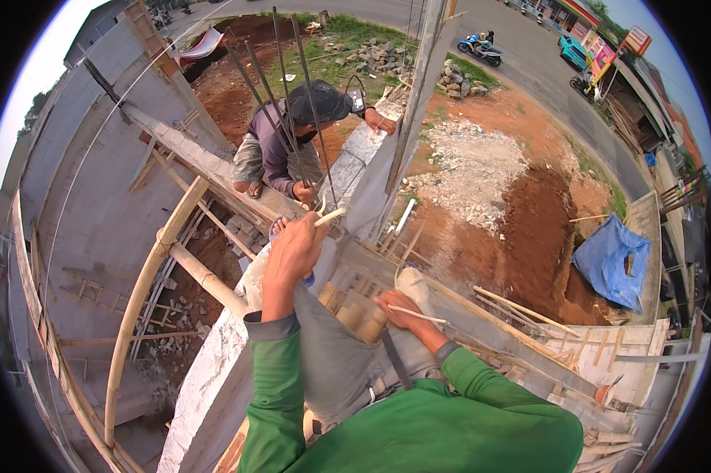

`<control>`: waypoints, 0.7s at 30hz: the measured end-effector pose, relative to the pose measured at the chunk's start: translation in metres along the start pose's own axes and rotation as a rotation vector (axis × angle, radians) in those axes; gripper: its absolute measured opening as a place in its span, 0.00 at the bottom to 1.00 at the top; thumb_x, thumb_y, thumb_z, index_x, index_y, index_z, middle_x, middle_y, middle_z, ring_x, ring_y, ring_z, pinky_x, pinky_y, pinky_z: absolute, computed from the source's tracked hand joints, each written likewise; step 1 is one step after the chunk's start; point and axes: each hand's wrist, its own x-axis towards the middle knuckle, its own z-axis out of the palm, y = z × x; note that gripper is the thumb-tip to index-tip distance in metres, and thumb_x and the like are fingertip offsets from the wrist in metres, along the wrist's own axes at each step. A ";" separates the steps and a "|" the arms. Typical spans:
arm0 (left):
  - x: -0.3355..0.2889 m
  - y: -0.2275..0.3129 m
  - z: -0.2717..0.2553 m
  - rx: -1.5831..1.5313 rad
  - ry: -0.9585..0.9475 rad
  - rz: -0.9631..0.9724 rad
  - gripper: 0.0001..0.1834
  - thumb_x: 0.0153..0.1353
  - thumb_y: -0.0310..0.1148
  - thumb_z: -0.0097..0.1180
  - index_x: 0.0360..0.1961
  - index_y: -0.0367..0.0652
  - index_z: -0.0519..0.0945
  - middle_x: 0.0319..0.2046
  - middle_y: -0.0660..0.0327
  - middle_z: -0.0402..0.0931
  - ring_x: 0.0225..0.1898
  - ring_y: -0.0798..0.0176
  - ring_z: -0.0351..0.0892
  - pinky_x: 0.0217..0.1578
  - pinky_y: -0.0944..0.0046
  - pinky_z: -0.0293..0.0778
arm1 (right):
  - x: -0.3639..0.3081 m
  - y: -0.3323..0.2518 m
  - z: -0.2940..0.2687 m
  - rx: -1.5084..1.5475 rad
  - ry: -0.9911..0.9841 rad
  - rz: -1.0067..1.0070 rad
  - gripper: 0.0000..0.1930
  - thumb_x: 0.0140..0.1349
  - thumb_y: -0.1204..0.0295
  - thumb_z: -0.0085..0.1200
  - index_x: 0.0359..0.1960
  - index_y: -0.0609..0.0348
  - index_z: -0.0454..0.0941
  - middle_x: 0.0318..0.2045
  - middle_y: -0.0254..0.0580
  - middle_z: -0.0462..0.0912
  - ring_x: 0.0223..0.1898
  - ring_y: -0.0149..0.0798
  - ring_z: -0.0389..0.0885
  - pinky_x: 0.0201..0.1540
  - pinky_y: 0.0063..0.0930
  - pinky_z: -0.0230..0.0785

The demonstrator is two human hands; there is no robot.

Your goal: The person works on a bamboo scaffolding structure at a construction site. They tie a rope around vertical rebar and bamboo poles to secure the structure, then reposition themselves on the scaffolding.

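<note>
As the head view shows, my left hand [292,248] is closed on a pale stick [331,217] pointing right and slightly forward; dark bars [302,67] rise ahead of that hand, the nearer one. My right hand [402,306] grips a thin pale strip [428,318] extending rightward.

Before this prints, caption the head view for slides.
Left fingers grip a pale stick near steel rods, opposite a crouching co-worker.

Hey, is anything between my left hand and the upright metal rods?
Partly: just above your left hand in this view, the co-worker's hand is at the lower part of the metal rods. The rightmost rod looks clearer; depth is uncertain.
</note>
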 end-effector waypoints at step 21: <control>-0.001 0.005 -0.005 0.001 -0.015 -0.048 0.19 0.77 0.44 0.53 0.41 0.34 0.79 0.32 0.36 0.82 0.40 0.30 0.83 0.43 0.37 0.73 | 0.004 -0.002 -0.002 0.002 -0.100 0.105 0.24 0.81 0.57 0.41 0.36 0.64 0.81 0.39 0.61 0.83 0.48 0.65 0.79 0.58 0.56 0.69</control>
